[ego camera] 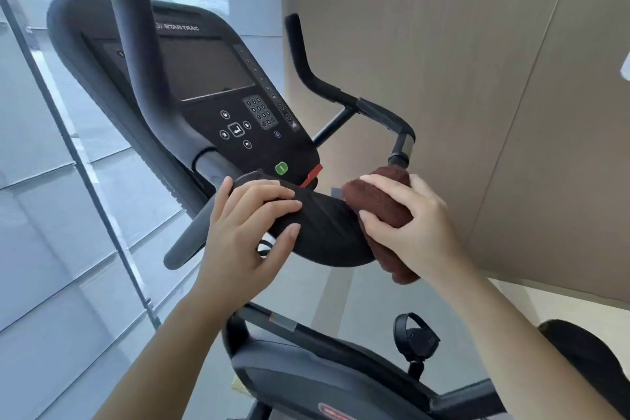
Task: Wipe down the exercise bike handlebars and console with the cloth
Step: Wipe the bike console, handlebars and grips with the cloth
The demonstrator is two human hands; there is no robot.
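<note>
The black exercise bike console (218, 89) tilts toward me, with a dark screen, a keypad and a green button. Below it runs the padded black handlebar (327, 228). My left hand (242, 228) grips the bar's left part, fingers curled over the top. My right hand (409, 225) holds a folded brown cloth (381, 204) wrapped round the bar's right part. The left upright grip (136, 54) rises in front of the console. The right grip (306, 61) bends up further back.
A glass wall with a metal frame (68, 133) stands close on the left. A beige panelled wall (477, 78) fills the right. Below are the bike's frame (306, 351), a pedal with strap (416, 341) and the dark saddle (586, 358).
</note>
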